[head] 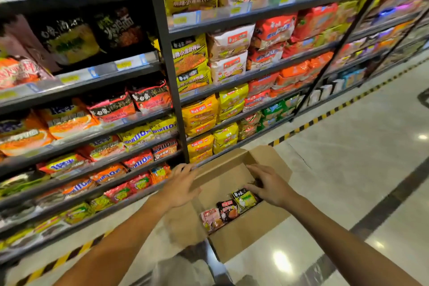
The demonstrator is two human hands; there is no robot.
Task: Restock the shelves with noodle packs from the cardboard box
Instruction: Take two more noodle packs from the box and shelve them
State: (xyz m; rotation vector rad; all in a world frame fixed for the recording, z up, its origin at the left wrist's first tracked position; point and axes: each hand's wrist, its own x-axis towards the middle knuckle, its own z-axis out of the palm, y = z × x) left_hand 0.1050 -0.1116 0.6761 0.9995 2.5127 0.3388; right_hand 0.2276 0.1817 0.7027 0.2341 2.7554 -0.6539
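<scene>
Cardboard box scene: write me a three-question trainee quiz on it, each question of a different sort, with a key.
1. True or false: the cardboard box is shut.
2. Which hand reaches down inside the box? A) left hand B) right hand C) neither
3. Fill in: of the three packs standing in a row in the box, the green-fronted pack stands nearest the ____ hand.

Key
1. False: its flaps are open, and the pink pack and the dark pack show inside.
2. B: the left hand is at the flap on the shelf side.
3. right
</scene>
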